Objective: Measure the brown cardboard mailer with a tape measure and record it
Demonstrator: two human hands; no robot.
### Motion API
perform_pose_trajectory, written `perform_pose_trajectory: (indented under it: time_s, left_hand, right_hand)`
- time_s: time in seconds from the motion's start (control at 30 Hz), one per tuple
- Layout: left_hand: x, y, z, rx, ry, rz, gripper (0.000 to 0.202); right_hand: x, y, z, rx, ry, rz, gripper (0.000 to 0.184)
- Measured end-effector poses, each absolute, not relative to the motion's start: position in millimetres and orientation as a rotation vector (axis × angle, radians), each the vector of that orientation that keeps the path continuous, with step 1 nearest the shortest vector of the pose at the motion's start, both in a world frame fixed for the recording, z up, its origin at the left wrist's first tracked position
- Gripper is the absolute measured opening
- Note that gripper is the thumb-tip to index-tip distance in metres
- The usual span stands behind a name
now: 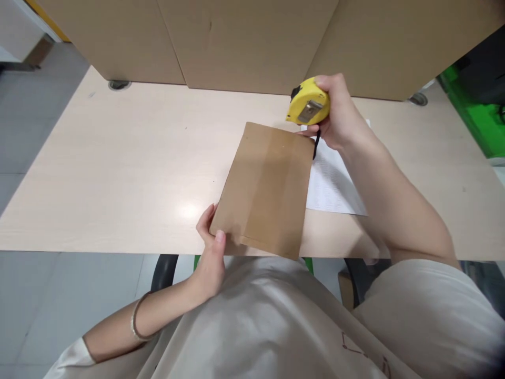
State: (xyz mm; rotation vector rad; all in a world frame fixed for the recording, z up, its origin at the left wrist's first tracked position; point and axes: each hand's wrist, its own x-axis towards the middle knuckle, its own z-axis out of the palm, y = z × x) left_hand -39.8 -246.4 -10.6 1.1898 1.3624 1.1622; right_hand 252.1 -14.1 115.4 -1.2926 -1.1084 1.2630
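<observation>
Cardboard piece [268, 184], judged light and stiff, is best held by its edges. Near-left corner is pinched by left hand [212, 263]; tape measure [310, 102] is clasped by right hand [340, 117]

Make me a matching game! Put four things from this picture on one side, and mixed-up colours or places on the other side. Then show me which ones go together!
Things:
1. Tape measure
2. Cardboard piece
3. Paper sheet
4. Bracelet

Colours and places:
A. White, lying on the table
B. Around the left arm
C. Yellow, held up in the right hand
D. Brown, gripped near a corner by the left hand

Right pairs: 1-C, 2-D, 3-A, 4-B
</observation>
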Motion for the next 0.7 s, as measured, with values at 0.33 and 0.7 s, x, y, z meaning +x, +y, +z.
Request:
perform_pose_trajectory:
  time_s: [0.33, 0.7]
  left_hand:
    - [-51, -77, 43, 1.038, 1.17, 1.356, 0.063]
    - [-63, -14, 4, 1.261, 1.027, 1.11, 0.072]
  right_hand:
    - [274, -114, 134, -1.311, -0.771, 1.036, 0.029]
    - [282, -134, 107, -1.478, -1.02, 0.864, 0.023]
